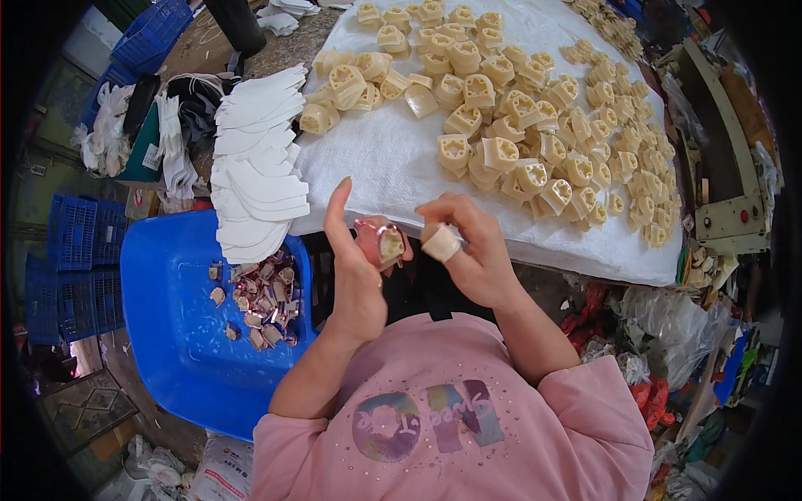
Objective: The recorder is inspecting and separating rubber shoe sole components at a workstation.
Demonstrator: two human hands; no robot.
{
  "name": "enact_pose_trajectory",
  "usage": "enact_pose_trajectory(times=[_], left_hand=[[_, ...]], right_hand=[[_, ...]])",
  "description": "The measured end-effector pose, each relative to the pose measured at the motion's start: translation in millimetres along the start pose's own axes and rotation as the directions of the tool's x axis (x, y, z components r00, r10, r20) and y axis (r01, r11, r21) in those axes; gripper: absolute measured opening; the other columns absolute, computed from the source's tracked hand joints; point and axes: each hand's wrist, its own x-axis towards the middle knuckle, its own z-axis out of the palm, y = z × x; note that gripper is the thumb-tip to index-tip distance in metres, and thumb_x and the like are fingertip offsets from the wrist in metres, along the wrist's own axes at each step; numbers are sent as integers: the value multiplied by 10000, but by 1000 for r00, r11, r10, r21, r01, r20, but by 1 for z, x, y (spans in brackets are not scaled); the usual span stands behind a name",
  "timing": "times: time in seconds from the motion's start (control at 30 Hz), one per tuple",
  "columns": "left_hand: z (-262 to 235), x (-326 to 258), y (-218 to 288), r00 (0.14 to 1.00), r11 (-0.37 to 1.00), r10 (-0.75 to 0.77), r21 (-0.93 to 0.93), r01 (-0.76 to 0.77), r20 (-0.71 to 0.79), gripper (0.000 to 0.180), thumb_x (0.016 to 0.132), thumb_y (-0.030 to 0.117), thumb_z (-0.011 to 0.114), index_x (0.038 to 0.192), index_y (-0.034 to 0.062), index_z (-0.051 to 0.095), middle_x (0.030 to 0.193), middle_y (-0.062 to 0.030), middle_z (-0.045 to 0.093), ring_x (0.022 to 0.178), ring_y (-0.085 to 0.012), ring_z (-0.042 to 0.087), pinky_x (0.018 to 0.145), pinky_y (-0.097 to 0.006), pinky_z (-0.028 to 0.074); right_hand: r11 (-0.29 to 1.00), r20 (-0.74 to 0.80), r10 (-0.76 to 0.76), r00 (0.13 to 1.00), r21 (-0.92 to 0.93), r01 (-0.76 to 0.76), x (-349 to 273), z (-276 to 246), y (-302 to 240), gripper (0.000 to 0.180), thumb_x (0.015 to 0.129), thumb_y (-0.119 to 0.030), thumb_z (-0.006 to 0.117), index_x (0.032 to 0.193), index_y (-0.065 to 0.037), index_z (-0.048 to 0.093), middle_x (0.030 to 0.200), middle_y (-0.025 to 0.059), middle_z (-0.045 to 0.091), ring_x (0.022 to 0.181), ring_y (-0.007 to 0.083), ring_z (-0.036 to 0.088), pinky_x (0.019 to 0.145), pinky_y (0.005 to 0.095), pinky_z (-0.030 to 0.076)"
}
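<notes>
My left hand [357, 288] holds a small block wrapped in shiny pink metallic covering [380, 242], with a cream face showing. Its thumb and palm are upright around the block. Just to the right is my right hand [474, 255], its fingers bent inward and apart from the block. A cream band [441, 243] sits at its thumb, looking like a finger wrap. Whether anything is pinched in the right fingers is hidden. Many cream plastic shoe-heel-like blocks [479, 90] lie heaped on the white-covered table [368, 167] ahead.
A blue tub [180, 317] at the left holds several pink metallic-covered blocks [266, 305]. Overlapping white curved strips [257, 167] lie at the table's left edge. Blue crates [73, 234] stand far left. A greenish metal machine [727, 159] and plastic bags [672, 326] are on the right.
</notes>
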Motion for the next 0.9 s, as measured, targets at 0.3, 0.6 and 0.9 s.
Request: enact_pose_trajectory(times=[0.3,0.6,0.9], left_hand=[[-2,-3,4,976,921,215,327,-213,30,621,848,396,605,1218,-72,432,974,-147,570,797,-204,578,698,-302,465],[-15,-10,31,991,840,103,525,-136,91,419,689,-72,647,1089,-5,544,936,-62,536,869,-137,578,728,-238,479],[-4,-10,21,969,821,247,529,-215,11,442,610,-10,731,1007,21,540,763,-70,535,617,-151,541,561,-264,448]], right_hand=[[990,61,-74,995,-115,81,0,9,-5,281,860,-235,574,985,16,582,783,133,591,760,259,617,665,325,467],[837,378,201,904,412,-359,13,-3,10,228,924,-234,521,853,-24,572,745,-10,542,701,82,494,647,230,420],[989,174,-74,982,-111,94,4,6,7,155,918,-163,522,856,-31,575,770,-8,597,663,92,523,584,256,432]])
